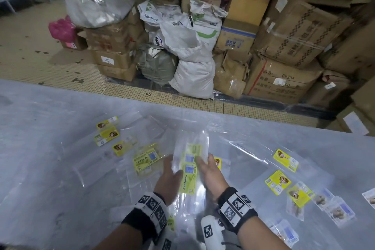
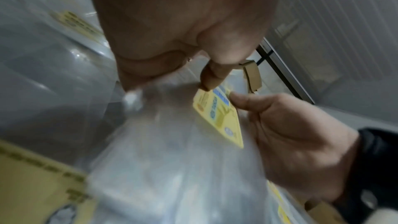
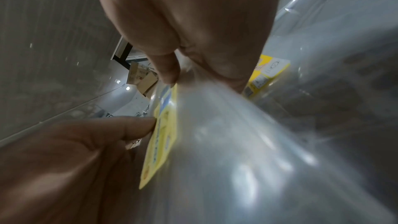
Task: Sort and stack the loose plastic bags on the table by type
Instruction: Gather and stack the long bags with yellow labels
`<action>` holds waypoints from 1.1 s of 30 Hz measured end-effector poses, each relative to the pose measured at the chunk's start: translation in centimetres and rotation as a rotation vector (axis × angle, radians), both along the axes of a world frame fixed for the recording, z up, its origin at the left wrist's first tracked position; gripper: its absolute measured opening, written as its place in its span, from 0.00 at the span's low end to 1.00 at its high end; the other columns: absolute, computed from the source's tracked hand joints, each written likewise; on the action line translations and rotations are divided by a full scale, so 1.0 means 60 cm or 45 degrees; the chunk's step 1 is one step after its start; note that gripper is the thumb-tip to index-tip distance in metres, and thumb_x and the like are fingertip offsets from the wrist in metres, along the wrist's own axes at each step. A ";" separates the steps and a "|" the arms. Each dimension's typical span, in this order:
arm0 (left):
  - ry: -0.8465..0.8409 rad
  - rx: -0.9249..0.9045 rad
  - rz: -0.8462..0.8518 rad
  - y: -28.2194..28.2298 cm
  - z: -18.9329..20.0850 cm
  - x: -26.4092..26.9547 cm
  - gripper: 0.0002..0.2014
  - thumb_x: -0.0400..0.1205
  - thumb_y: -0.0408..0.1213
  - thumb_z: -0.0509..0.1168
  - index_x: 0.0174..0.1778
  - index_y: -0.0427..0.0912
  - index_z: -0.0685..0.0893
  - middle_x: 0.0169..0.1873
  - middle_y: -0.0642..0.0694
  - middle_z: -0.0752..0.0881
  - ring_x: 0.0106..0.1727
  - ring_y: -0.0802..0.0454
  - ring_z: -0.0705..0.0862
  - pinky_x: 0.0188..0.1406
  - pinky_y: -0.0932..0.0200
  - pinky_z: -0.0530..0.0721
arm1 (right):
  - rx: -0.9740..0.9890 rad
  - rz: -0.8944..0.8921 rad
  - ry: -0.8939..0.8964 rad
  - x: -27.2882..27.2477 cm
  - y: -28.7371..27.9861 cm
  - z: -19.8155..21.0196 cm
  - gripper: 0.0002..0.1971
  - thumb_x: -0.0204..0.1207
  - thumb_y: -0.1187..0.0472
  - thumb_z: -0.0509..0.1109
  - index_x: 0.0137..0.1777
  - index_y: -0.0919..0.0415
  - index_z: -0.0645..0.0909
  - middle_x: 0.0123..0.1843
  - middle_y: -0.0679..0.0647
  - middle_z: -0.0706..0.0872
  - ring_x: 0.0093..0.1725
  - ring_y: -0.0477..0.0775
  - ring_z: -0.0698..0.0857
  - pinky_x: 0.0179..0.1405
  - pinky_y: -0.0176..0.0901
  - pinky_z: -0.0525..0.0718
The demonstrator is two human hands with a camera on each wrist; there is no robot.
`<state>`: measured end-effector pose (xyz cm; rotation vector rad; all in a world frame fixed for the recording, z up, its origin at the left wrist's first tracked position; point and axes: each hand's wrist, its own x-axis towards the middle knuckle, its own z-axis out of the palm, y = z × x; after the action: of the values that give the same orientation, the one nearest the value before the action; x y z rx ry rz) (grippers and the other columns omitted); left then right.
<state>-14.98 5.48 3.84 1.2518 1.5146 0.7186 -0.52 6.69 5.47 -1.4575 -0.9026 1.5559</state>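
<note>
Both hands hold a small stack of clear plastic bags (image 1: 190, 166) with yellow-green "KEK PANDAN" labels upright just above the table. My left hand (image 1: 172, 170) grips the stack's left edge, its thumb (image 2: 211, 76) pressed on the label (image 2: 217, 118). My right hand (image 1: 209, 168) grips the right edge, with its thumb (image 3: 168, 69) on the front of the plastic (image 3: 237, 142). Another pandan bag (image 1: 146, 160) lies flat just left of the hands. Bags with yellow striped-cake labels lie at the left (image 1: 106, 134) and at the right (image 1: 285, 160).
Bags with white-and-blue labels (image 1: 338, 209) lie at the right front. The grey table (image 1: 50, 148) is covered with clear plastic. Beyond its far edge are a tiled floor, white sacks (image 1: 192, 71) and stacked cardboard boxes (image 1: 284, 36).
</note>
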 end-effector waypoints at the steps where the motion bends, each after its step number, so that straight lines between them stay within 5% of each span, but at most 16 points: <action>1: 0.007 -0.011 -0.020 0.000 -0.001 0.000 0.23 0.85 0.35 0.59 0.70 0.59 0.59 0.54 0.62 0.79 0.46 0.59 0.83 0.50 0.55 0.77 | 0.017 0.027 -0.010 0.001 -0.002 0.000 0.21 0.87 0.56 0.61 0.77 0.55 0.63 0.62 0.42 0.79 0.57 0.38 0.79 0.52 0.23 0.75; 3: -0.052 -0.024 -0.017 0.004 -0.002 -0.002 0.27 0.81 0.37 0.63 0.74 0.56 0.63 0.62 0.56 0.80 0.54 0.52 0.85 0.56 0.52 0.80 | 0.029 0.055 0.009 0.003 -0.006 0.009 0.23 0.87 0.66 0.60 0.80 0.58 0.59 0.57 0.39 0.77 0.49 0.33 0.77 0.42 0.17 0.74; 6: -0.168 -0.063 0.023 0.021 0.006 -0.007 0.16 0.77 0.35 0.64 0.60 0.56 0.78 0.55 0.48 0.87 0.55 0.48 0.87 0.60 0.41 0.84 | 0.054 0.110 -0.034 0.009 -0.001 0.010 0.17 0.87 0.69 0.58 0.68 0.51 0.62 0.49 0.34 0.74 0.45 0.30 0.77 0.35 0.14 0.74; 9: -0.203 -0.030 0.062 0.040 0.024 -0.007 0.12 0.80 0.29 0.64 0.50 0.53 0.79 0.48 0.46 0.89 0.50 0.46 0.88 0.52 0.49 0.86 | 0.059 0.115 -0.095 0.005 0.010 0.008 0.15 0.86 0.68 0.59 0.68 0.54 0.68 0.58 0.47 0.86 0.57 0.45 0.86 0.47 0.26 0.80; 12: -0.220 0.052 0.099 0.062 0.039 -0.004 0.10 0.81 0.25 0.63 0.49 0.47 0.80 0.45 0.42 0.89 0.49 0.40 0.88 0.48 0.48 0.87 | 0.070 0.090 -0.038 0.003 0.033 0.021 0.14 0.86 0.70 0.59 0.63 0.51 0.71 0.56 0.57 0.90 0.52 0.53 0.88 0.55 0.43 0.85; 16: -0.254 0.171 0.143 0.106 0.076 0.008 0.08 0.80 0.31 0.63 0.51 0.47 0.80 0.46 0.39 0.88 0.49 0.39 0.87 0.52 0.39 0.87 | 0.184 0.154 -0.121 0.008 0.075 0.071 0.13 0.87 0.66 0.58 0.63 0.47 0.71 0.55 0.47 0.89 0.61 0.48 0.86 0.61 0.40 0.82; 19: -0.240 0.269 0.139 0.143 0.112 0.012 0.11 0.77 0.33 0.63 0.51 0.53 0.80 0.47 0.49 0.88 0.52 0.48 0.86 0.55 0.49 0.83 | 0.276 0.141 -0.150 0.010 0.107 0.103 0.15 0.87 0.66 0.57 0.65 0.43 0.70 0.59 0.44 0.87 0.61 0.43 0.85 0.57 0.35 0.80; 23: -0.164 0.307 0.128 0.182 0.118 0.017 0.26 0.71 0.44 0.62 0.68 0.50 0.76 0.64 0.49 0.83 0.67 0.48 0.80 0.70 0.48 0.75 | 0.335 0.167 -0.095 0.013 0.137 0.129 0.18 0.88 0.68 0.55 0.64 0.42 0.60 0.55 0.34 0.78 0.54 0.31 0.78 0.43 0.18 0.77; 25: -0.113 0.245 0.142 0.195 0.097 0.019 0.35 0.72 0.47 0.63 0.78 0.47 0.69 0.73 0.48 0.77 0.74 0.47 0.74 0.76 0.43 0.70 | 0.328 0.179 -0.164 0.012 0.145 0.118 0.16 0.88 0.68 0.55 0.66 0.45 0.64 0.57 0.37 0.80 0.57 0.34 0.80 0.39 0.16 0.76; 29: -0.145 0.269 0.175 0.186 0.089 0.027 0.18 0.80 0.28 0.64 0.62 0.51 0.76 0.53 0.56 0.84 0.57 0.57 0.83 0.59 0.59 0.80 | 0.271 0.159 -0.260 0.003 0.148 0.091 0.14 0.88 0.67 0.53 0.66 0.48 0.69 0.57 0.50 0.85 0.53 0.43 0.85 0.37 0.22 0.79; 31: -0.184 0.285 0.219 0.188 0.086 0.031 0.15 0.78 0.33 0.65 0.59 0.51 0.76 0.50 0.54 0.84 0.55 0.55 0.83 0.54 0.62 0.80 | 0.296 0.104 -0.283 0.001 0.152 0.088 0.13 0.88 0.68 0.54 0.64 0.49 0.71 0.55 0.52 0.87 0.51 0.46 0.86 0.39 0.24 0.80; 33: -0.222 0.294 0.259 0.196 0.083 0.035 0.19 0.71 0.41 0.64 0.59 0.47 0.79 0.51 0.48 0.87 0.56 0.48 0.85 0.57 0.52 0.82 | 0.334 0.062 -0.293 0.001 0.159 0.084 0.13 0.87 0.68 0.55 0.63 0.49 0.71 0.55 0.53 0.87 0.53 0.49 0.86 0.44 0.27 0.80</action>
<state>-12.86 17.23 8.79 1.1780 1.4577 1.1334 -0.49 16.22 10.48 -1.4505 -1.2354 1.2639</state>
